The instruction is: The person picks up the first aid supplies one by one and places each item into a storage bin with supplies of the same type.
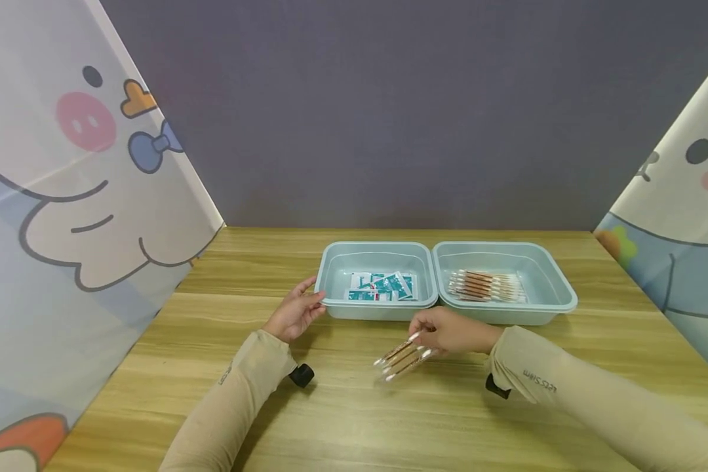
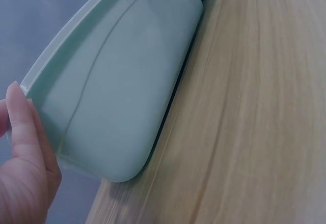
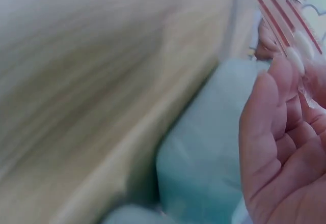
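My right hand (image 1: pixel 455 330) pinches several brown-filled cotton swabs (image 1: pixel 402 357) at one end, above the table in front of the two bins. In the right wrist view the fingers (image 3: pixel 265 132) curl, and bits of clear wrapping show beside the swabs (image 3: pixel 277 25). At the left, my left hand (image 1: pixel 297 313) grips the rim of the left light-blue plastic bin (image 1: pixel 377 313) near its front corner. White-and-teal sachets (image 1: pixel 383 287) lie inside that bin. More cotton swabs (image 1: pixel 486 286) lie side by side in the right bin (image 1: pixel 507 316).
Both bins stand side by side on the wood-grain table (image 1: pixel 354 419), near a grey back panel (image 1: pixel 389 118). Cartoon-printed panels (image 1: pixel 94 196) flank the table on both sides.
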`<action>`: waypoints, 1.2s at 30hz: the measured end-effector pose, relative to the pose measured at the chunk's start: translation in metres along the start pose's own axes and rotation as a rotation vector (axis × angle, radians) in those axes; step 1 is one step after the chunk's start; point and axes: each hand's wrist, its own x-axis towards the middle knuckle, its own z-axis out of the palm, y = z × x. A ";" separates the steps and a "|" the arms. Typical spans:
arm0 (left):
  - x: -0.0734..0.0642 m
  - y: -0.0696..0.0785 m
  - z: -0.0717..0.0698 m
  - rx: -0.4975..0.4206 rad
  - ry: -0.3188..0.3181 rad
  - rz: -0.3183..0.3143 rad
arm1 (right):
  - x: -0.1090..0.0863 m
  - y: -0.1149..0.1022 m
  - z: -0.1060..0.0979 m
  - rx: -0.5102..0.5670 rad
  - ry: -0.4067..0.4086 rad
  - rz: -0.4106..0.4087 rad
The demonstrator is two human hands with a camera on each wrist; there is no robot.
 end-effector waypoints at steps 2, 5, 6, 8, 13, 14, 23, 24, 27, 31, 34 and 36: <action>0.000 0.001 0.000 0.003 0.003 0.000 | -0.007 -0.003 -0.008 -0.005 0.009 -0.003; 0.000 0.001 0.000 0.008 0.009 -0.002 | -0.017 -0.006 -0.024 -0.049 0.046 -0.004; 0.000 0.001 -0.001 0.009 0.014 -0.001 | -0.020 -0.007 -0.029 -0.061 0.058 0.001; 0.000 0.000 -0.001 0.010 0.020 0.000 | -0.025 -0.007 -0.041 -0.059 0.073 0.023; 0.000 0.000 -0.003 0.007 0.022 0.001 | -0.036 -0.001 -0.071 -0.003 0.097 0.104; 0.000 -0.001 -0.003 0.006 0.018 0.003 | -0.037 0.001 -0.077 0.002 0.101 0.106; 0.003 -0.003 0.000 -0.019 -0.008 0.014 | -0.038 0.009 -0.130 0.094 0.259 0.213; 0.004 -0.003 0.001 -0.024 -0.010 0.015 | -0.037 0.010 -0.136 0.096 0.287 0.245; 0.005 -0.003 0.001 -0.037 -0.012 0.021 | -0.036 0.016 -0.152 0.102 0.336 0.344; 0.005 -0.003 0.002 -0.034 -0.014 0.020 | -0.035 0.026 -0.166 0.092 0.305 0.444; 0.005 -0.004 0.002 -0.027 -0.011 0.023 | -0.038 0.033 -0.170 0.046 0.248 0.500; 0.005 -0.005 0.002 -0.025 -0.008 0.027 | -0.041 0.035 -0.171 -0.015 0.216 0.533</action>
